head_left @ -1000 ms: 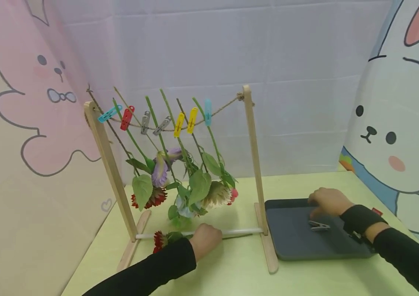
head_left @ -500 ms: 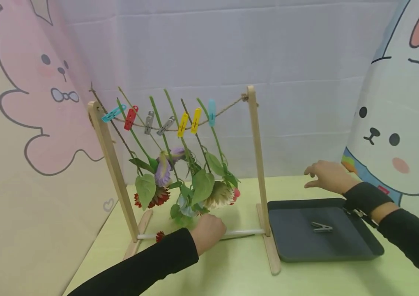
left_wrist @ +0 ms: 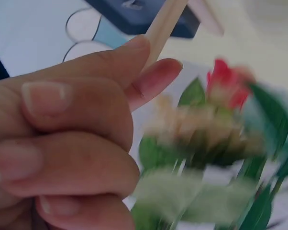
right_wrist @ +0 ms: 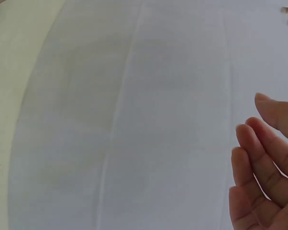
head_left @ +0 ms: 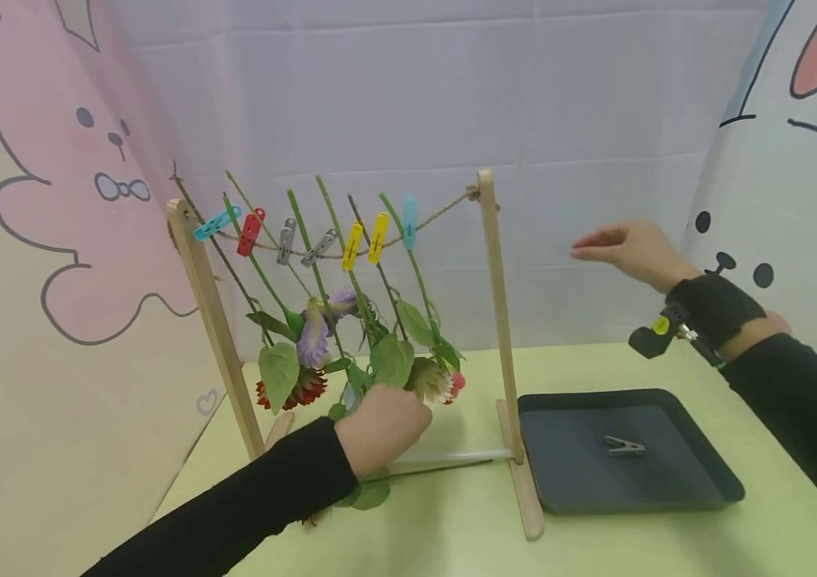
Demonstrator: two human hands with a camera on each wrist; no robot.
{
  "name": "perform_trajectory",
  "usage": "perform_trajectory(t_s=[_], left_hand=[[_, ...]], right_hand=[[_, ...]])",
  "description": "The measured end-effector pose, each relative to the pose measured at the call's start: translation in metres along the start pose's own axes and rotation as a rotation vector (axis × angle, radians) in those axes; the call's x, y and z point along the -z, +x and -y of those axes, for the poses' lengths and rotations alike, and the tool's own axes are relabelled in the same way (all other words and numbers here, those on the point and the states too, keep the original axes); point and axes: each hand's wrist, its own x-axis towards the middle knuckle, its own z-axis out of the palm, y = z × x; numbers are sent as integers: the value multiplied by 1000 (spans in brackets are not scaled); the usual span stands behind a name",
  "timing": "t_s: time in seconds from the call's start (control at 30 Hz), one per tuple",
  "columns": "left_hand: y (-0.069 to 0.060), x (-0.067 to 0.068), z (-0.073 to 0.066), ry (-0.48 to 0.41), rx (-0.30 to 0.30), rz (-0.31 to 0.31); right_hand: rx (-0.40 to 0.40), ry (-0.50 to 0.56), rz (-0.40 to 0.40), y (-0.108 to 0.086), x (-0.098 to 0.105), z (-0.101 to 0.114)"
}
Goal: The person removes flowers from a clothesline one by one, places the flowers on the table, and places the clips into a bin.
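Note:
My left hand (head_left: 383,429) is raised in front of the wooden stand, fingers curled. It holds a red flower (head_left: 311,517) whose stem (head_left: 444,469) runs to the right below it; the grip on the stem is hidden. Leaves (head_left: 372,493) show beneath the hand, and the sleeve covers most of the bloom. In the left wrist view the curled fingers (left_wrist: 86,163) are near a blurred cream flower (left_wrist: 206,129). My right hand (head_left: 639,248) hangs in the air right of the stand, fingers extended. The right wrist view shows no object between thumb and fingers (right_wrist: 259,167).
Across the stand (head_left: 498,320) runs a rope (head_left: 444,210), with several flowers hanging upside down from coloured clothespins, such as a yellow clothespin (head_left: 377,238). A dark grey tray (head_left: 567,489) lies to the right, with a grey clothespin (head_left: 625,446) in it.
My right hand has risen out of the tray to about rope height. My left hand has come up and nearer, and the red flower's bloom has swung toward me.

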Motion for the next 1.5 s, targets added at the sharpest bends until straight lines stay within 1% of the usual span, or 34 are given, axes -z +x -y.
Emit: perform_trajectory(t_s=[0.07, 0.17, 0.23, 0.27, 0.33, 0.43, 0.47, 0.53, 0.6, 0.7, 0.77, 0.83, 0.93, 1.0, 1.13, 1.23, 1.33, 1.43, 1.5], left_hand=[[-3, 14, 13, -57, 21, -21], [-4, 37, 32, -181, 56, -63], [-4, 51, 44, -275, 103, -90], [-4, 57, 50, -317, 138, -106], [-4, 67, 61, -389, 223, -172], [-5, 75, 74, -467, 373, -290], [-4, 76, 78, -490, 410, -330], [-1, 75, 83, -500, 460, -394], [4, 73, 85, -518, 494, -411], [17, 67, 84, -535, 506, -394], [26, 63, 82, -589, 508, -372], [34, 60, 80, -651, 513, -359], [44, 55, 76, -726, 529, -352], [50, 51, 74, -754, 541, -343], [59, 43, 69, -790, 565, -292], [64, 37, 66, -795, 587, -270], [66, 35, 64, -778, 609, -286], [67, 35, 64, -763, 629, -310], [66, 36, 64, -758, 638, -313]], right_hand=[[6, 65, -63, 9, 11, 18], [22, 166, -154, 24, 25, 48], [41, 211, -197, 31, 32, 70], [52, 234, -210, 35, 34, 81], [74, 276, -221, 39, 35, 103], [123, 318, -218, 43, 34, 134], [138, 325, -212, 43, 34, 144], [165, 285, -196, 44, 31, 163], [198, 173, -176, 44, 27, 180], [268, -30, -111, 42, 17, 201], [318, -154, -56, 41, 11, 211], [350, -251, 10, 39, 4, 219], [366, -368, 98, 38, -6, 227], [367, -423, 161, 38, -12, 229], [358, -487, 269, 40, -21, 231], [345, -478, 329, 41, -26, 231], [320, -428, 333, 42, -29, 231], [303, -368, 302, 42, -29, 231], [297, -338, 284, 42, -30, 231]])
